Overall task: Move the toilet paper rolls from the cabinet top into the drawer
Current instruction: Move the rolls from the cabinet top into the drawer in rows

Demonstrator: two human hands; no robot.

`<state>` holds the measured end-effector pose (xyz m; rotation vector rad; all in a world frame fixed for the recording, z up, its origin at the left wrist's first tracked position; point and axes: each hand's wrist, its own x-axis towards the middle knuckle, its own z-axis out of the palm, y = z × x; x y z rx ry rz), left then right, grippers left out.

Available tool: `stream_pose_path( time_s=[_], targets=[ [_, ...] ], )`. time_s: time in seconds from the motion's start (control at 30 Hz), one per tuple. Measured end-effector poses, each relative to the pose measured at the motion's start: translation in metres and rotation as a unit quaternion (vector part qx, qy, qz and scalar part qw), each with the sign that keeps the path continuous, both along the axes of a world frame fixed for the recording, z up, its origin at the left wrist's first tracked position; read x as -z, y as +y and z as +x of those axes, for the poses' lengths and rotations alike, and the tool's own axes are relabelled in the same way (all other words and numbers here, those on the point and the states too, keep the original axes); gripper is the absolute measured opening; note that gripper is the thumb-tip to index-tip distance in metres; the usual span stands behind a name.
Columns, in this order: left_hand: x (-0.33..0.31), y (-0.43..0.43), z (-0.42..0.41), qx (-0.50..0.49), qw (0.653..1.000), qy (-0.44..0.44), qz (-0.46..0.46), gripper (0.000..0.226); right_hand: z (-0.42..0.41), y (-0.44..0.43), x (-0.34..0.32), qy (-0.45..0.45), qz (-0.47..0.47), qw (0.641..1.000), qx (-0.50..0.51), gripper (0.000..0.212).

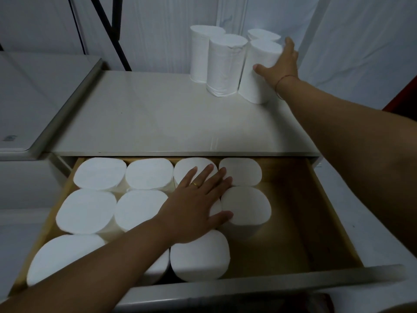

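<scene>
Gripping front-right roll [259, 71], seemingly tilted, on cabinet top [158, 114] with right hand [283, 64], fingers wrapping it. Resting left hand [196, 206] flat, fingers spread, on packed rolls [99, 175] in drawer [304, 222]. Failing to read left-edge label [9, 138].

dim, bluish light; wide-angle bending at edges, perhaps slightly soft.

Colours on record: cabinet, drawer, paper stock.
Top rolls [225, 64]: plain white, no print. Drawer rolls [99, 173]: the same white (greyer where shade falls). Cabinet top [158, 123]: cream, unpatterned. Drawer [316, 222]: light brown wood inside, pale grey front. Left hand [196, 208]: gold ring [195, 184]. Right hand [282, 62]: thin reddish cord [284, 78] at the wrist. Wall [338, 53]: pale grey-white, faintly mottled. Bars [112, 35] at the back: black. Far right edge: a red patch [404, 98], which cannot be identified.
</scene>
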<state>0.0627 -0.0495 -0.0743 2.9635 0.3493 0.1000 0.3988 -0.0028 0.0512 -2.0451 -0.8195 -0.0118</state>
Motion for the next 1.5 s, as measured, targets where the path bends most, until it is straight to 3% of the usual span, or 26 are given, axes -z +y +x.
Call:
stream_pose_path(
  time_s=[0.1,0.33,0.8,1.03,1.17,1.5],
  targets=[
    [0.000,0.000,-0.001,0.001,1.000,-0.005,0.010,0.073,0.004,0.007,0.002,0.039,0.029,0.999,0.002,0.103],
    [0.002,0.001,0.000,0.004,1.000,-0.010,0.003,0.072,-0.007,-0.001,0.006,0.016,0.053,0.998,0.031,0.081],
    [0.002,0.005,0.005,0.008,1.000,-0.006,0.019,0.076,-0.091,-0.126,0.002,0.032,0.032,0.984,-0.173,0.083],
    [0.000,0.000,0.006,-0.009,1.000,-0.006,0.019,0.078,-0.127,-0.209,-0.007,0.076,-0.014,0.956,-0.282,0.071],
    [0.001,-0.002,0.006,-0.016,1.000,-0.004,0.020,0.078,-0.138,-0.242,-0.008,0.097,-0.071,0.928,-0.352,0.074],
    [0.006,-0.002,0.006,-0.016,0.999,-0.006,0.029,0.077,-0.160,-0.255,0.021,0.104,-0.141,0.893,-0.415,0.073]
  ],
)
